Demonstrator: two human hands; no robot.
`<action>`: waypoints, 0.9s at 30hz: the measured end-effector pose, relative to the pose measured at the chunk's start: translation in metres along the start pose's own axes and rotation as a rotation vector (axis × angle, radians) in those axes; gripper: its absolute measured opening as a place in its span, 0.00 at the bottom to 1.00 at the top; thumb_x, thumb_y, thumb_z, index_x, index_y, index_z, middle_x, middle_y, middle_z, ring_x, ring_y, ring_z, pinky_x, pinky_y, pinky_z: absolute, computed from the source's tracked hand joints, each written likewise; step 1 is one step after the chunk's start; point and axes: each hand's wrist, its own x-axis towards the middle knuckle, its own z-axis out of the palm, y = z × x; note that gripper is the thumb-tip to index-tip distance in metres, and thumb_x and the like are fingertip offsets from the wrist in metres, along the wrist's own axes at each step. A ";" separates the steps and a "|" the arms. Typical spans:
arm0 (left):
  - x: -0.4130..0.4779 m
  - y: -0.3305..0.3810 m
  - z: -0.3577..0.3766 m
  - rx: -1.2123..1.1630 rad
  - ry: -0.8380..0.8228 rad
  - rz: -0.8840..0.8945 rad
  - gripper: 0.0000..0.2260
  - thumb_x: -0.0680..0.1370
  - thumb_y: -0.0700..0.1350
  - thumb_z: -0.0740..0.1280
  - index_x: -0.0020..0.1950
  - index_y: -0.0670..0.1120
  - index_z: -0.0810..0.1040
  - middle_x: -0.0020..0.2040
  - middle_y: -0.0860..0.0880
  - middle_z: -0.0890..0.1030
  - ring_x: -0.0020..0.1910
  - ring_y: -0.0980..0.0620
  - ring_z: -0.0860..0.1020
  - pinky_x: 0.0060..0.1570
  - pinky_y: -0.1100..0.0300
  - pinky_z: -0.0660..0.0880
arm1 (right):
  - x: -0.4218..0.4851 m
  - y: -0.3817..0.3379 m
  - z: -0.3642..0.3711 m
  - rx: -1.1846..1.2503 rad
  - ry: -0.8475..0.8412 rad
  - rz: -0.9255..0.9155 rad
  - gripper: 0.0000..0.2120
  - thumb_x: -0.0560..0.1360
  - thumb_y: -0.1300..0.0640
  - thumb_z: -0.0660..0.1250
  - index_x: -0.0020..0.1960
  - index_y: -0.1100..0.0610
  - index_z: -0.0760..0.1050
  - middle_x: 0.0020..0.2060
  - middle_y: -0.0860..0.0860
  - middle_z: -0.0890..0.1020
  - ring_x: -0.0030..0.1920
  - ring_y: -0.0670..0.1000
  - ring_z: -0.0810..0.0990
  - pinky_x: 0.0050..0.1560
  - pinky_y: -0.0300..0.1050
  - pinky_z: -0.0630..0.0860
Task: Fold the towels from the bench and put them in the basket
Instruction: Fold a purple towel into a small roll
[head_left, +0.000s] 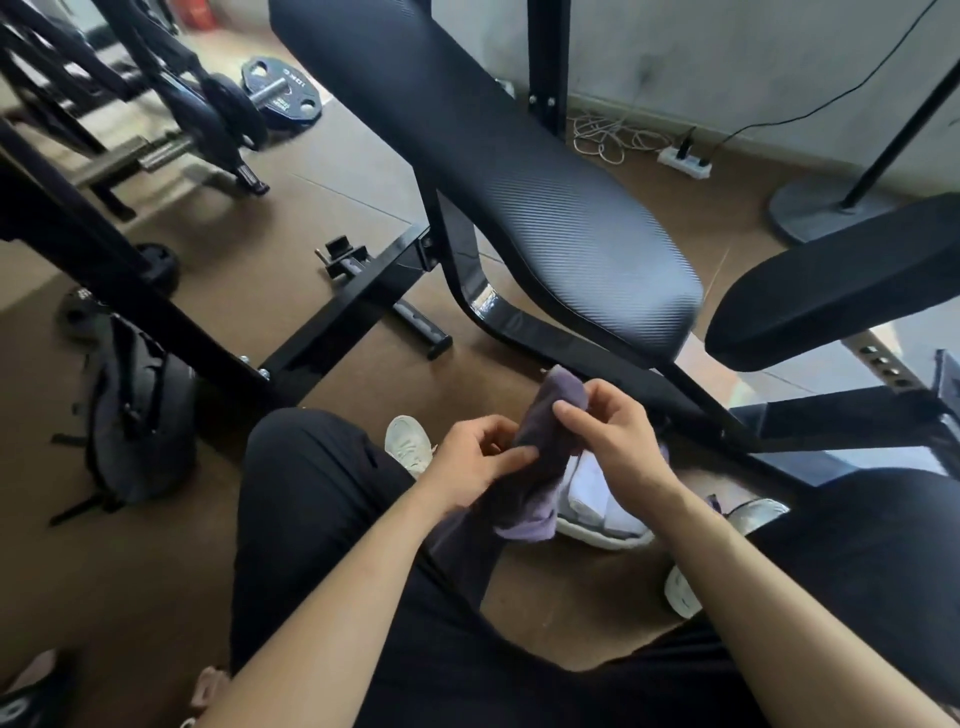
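Note:
A dark purple towel (540, 457) hangs bunched between both my hands, low in the middle of the view. My left hand (475, 462) pinches its left edge. My right hand (605, 436) grips its upper part from the right. Below them on the floor sits a white basket (602, 540) with folded white towels (589, 491) inside; my right forearm hides part of it. The black padded bench (519, 176) slopes away above, with no towel lying on its visible pad.
A second black pad (841, 280) juts in at the right. The bench's black frame bars (332, 322) cross the brown floor. A dark backpack (140, 415) lies at left, weight plates (280, 88) and a barbell behind. A power strip (683, 161) and cables lie by the wall.

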 end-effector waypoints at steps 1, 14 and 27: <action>0.000 -0.005 -0.002 0.052 -0.019 -0.002 0.06 0.73 0.51 0.76 0.41 0.52 0.82 0.35 0.55 0.80 0.36 0.56 0.75 0.41 0.56 0.73 | 0.001 -0.001 -0.002 0.013 0.033 -0.009 0.12 0.77 0.64 0.71 0.47 0.72 0.72 0.36 0.56 0.74 0.38 0.51 0.73 0.37 0.43 0.72; 0.011 -0.026 -0.035 0.328 0.117 -0.144 0.04 0.80 0.46 0.70 0.48 0.48 0.81 0.41 0.52 0.84 0.42 0.56 0.81 0.45 0.60 0.75 | 0.016 0.007 -0.054 -0.111 0.216 0.035 0.18 0.74 0.65 0.75 0.61 0.54 0.77 0.49 0.60 0.85 0.51 0.59 0.85 0.55 0.56 0.83; 0.008 0.006 -0.009 -0.064 0.141 0.072 0.05 0.78 0.39 0.73 0.49 0.48 0.87 0.46 0.49 0.87 0.51 0.48 0.85 0.54 0.52 0.81 | 0.004 0.028 -0.040 -0.802 0.008 0.026 0.17 0.69 0.49 0.77 0.56 0.44 0.78 0.51 0.39 0.80 0.60 0.49 0.75 0.63 0.55 0.72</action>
